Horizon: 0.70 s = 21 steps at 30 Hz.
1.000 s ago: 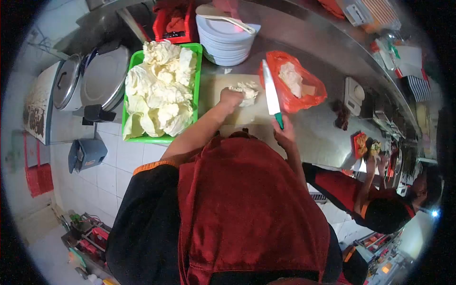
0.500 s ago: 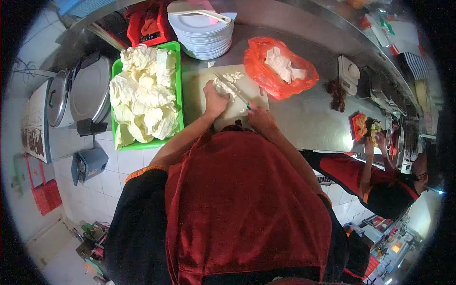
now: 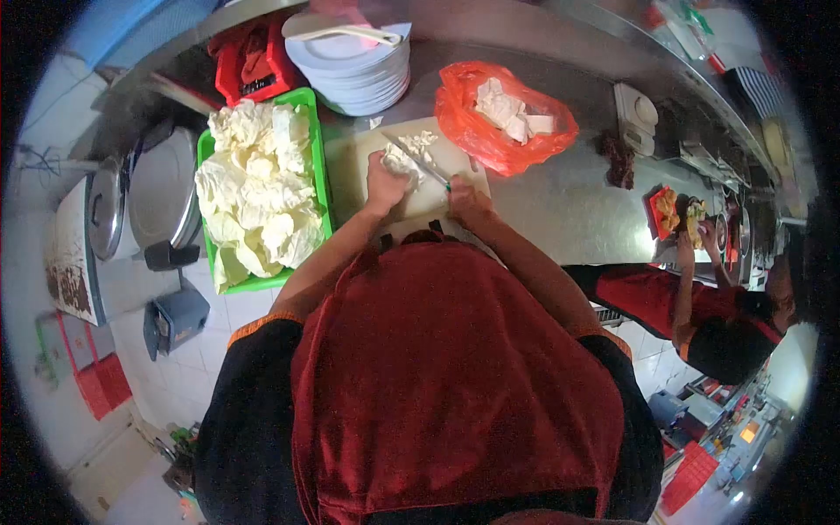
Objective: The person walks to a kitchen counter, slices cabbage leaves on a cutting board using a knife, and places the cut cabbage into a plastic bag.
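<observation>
My right hand (image 3: 470,199) is closed round the handle of a kitchen knife (image 3: 426,164). The blade slants up and left across a white cutting board (image 3: 348,166). Close to the blade's left side, my left hand (image 3: 386,182) has its fingers curled over a pile of chopped white food (image 3: 398,159), whose exact kind I cannot tell. Smaller cut pieces (image 3: 423,140) lie beyond the blade. Left of the board, a green tray (image 3: 320,166) is heaped with pale cabbage leaves (image 3: 262,179). To the right, an open red plastic bag (image 3: 516,157) holds white chunks (image 3: 500,107).
A stack of white plates (image 3: 363,87) with a rice paddle (image 3: 350,33) on top stands behind the board, beside a red basket (image 3: 278,80). A white scale-like device (image 3: 637,118) sits further right. A co-worker (image 3: 674,302) handles food at the counter's far right.
The whole view has shifted slightly. Both hands keep to the same part of the board, the knife still over the white food. The co-worker's hands have moved a little.
</observation>
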### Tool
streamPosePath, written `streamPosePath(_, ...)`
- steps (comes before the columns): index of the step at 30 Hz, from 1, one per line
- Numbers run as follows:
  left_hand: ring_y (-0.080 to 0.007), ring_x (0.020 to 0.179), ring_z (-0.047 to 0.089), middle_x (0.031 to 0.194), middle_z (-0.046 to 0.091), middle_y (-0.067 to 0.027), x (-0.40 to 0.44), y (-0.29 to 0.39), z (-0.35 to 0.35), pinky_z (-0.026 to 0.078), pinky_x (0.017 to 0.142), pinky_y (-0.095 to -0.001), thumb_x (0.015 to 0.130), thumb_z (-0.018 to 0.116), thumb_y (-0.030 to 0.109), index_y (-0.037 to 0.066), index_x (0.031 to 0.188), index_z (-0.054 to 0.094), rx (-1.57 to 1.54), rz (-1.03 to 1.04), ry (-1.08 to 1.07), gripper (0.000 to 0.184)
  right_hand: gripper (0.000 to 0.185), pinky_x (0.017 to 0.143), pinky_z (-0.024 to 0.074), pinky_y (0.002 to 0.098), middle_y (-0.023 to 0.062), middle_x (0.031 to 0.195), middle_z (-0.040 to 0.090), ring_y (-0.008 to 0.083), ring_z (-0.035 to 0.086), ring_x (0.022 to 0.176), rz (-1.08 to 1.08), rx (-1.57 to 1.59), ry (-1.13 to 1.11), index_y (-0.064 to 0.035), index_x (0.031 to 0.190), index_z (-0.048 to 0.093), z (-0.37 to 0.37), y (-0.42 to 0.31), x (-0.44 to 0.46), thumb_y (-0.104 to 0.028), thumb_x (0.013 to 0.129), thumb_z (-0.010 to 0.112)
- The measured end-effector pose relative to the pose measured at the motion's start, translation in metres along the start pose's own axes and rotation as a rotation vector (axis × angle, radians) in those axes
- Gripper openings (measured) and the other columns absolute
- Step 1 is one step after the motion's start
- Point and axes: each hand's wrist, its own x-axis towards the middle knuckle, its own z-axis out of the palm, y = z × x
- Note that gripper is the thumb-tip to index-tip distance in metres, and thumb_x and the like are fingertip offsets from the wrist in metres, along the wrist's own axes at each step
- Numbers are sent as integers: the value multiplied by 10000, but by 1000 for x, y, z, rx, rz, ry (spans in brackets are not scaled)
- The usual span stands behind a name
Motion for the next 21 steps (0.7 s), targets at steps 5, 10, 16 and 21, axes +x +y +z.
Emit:
streamPosePath(5,-202,838,622,1066,603,-142,20,-12,-13,522,709,-322,728,725,58,26,1260,367,-508,-346,-192,642,281,774,482,534,236,924,622,415,628,891,-195,114,228,-31,1070,466,27,22,16,-284,951,487)
streamPosePath(10,-204,855,649,1001,640,-113,26,103,-54,557,722,-343,861,620,1,19,1201,477,-776,-302,-406,369,353,814,450,545,270,928,605,444,605,920,-134,218,18,-43,1105,449,0,11,-5,-350,936,493)
streamPosePath(16,-214,891,667,1038,657,-106,68,179,8,565,805,-360,873,617,21,2,1186,513,-626,-236,-595,330,360,879,451,502,182,1076,557,367,567,1075,-293,-63,468,-131,1183,505,7,5,-25,-268,864,598)
streamPosePath(21,-221,887,664,1010,670,-109,119,178,114,568,787,-379,888,618,67,15,1078,598,-581,-397,-726,198,477,956,427,490,142,1188,520,334,505,1172,-203,-122,338,-140,1251,511,7,8,-29,-247,815,673)
